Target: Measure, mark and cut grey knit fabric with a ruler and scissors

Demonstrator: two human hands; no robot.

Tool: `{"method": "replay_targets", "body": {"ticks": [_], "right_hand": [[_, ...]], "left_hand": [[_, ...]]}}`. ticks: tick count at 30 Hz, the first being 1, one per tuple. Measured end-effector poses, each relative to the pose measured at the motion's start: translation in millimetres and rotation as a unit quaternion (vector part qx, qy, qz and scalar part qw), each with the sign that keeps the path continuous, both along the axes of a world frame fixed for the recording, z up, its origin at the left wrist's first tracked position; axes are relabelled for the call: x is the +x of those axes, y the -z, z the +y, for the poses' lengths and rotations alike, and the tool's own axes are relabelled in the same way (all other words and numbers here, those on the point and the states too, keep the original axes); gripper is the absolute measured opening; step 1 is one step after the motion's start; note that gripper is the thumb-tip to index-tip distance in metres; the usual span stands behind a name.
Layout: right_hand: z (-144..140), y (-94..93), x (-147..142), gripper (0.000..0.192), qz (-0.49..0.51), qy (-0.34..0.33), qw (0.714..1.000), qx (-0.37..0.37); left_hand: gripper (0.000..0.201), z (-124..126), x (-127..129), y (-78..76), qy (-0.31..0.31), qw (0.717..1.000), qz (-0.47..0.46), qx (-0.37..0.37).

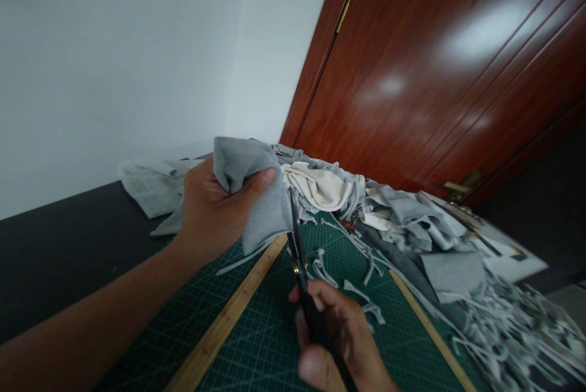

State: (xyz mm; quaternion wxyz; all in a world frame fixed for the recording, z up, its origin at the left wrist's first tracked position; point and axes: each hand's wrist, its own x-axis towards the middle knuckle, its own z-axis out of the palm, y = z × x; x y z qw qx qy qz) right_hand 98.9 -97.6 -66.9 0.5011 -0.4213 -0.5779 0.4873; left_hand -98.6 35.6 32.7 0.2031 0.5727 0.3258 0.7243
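Green cutting mat [274,331] with grid lines lies on my dark table [55,257], and two wooden rulers [229,315] rest on it. Behind are a white wall and a shiny brown door [434,74]. Cloth scraps [412,221] are piled at the far side of the mat. My left hand [210,209] is lifted, fingers pinching a grey cloth [256,196]. My right hand [339,337] is low, fingers curled around black scissors [300,251], blades pointing up beside the cloth's edge.
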Motion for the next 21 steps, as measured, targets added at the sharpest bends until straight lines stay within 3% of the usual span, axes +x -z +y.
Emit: {"method": "replay_targets", "body": {"ticks": [21], "right_hand": [[-0.7, 1.9, 2.5, 0.061, 0.009, 0.010, 1.000, -0.007]], "left_hand": [[0.011, -0.6, 0.1, -3.6, 0.004, 1.000, -0.004, -0.003]]}}
